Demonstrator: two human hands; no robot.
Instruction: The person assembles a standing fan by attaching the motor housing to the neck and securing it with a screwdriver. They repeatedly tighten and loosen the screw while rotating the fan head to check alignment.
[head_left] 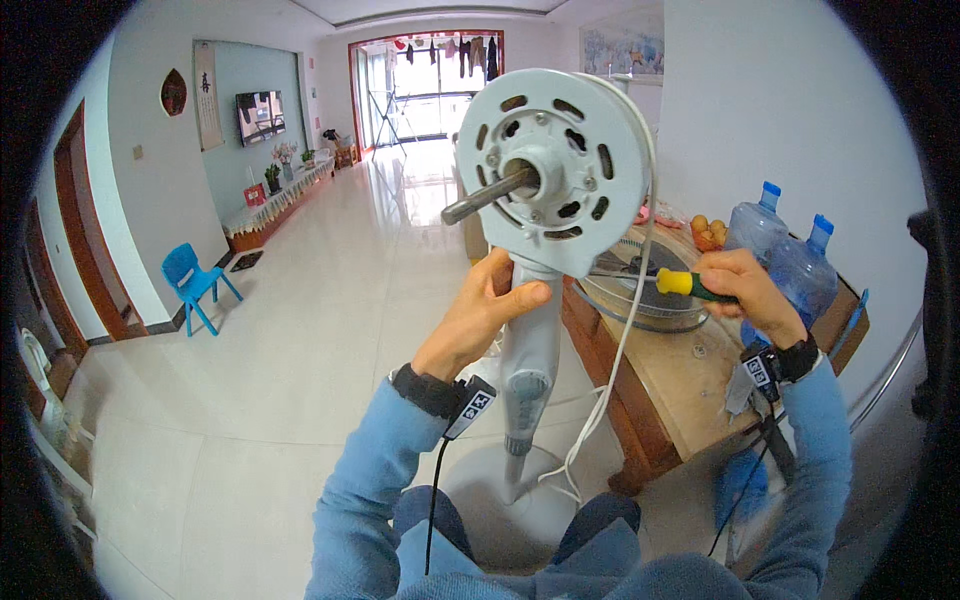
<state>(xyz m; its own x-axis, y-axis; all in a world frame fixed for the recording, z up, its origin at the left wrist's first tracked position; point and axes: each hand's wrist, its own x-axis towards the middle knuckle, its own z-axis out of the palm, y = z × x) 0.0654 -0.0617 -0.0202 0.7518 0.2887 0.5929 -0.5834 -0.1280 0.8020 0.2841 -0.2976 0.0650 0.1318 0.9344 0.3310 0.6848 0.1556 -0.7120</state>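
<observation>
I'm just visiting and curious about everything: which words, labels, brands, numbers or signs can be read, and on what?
I don't copy out wording, but here is where it stands:
Hanging scroll: dark writing.
Left wrist device: bold black-and-white label.
Right wrist device: similar label.
Fan-column panel: any marks too small to read.
Small red item: too small to read.

on my feed i see dark writing [206,84] on the scroll [209,115] left of the television [260,117]. lower right of the television, both wrist modules [466,412] bear black-and-white labels [479,404].
</observation>
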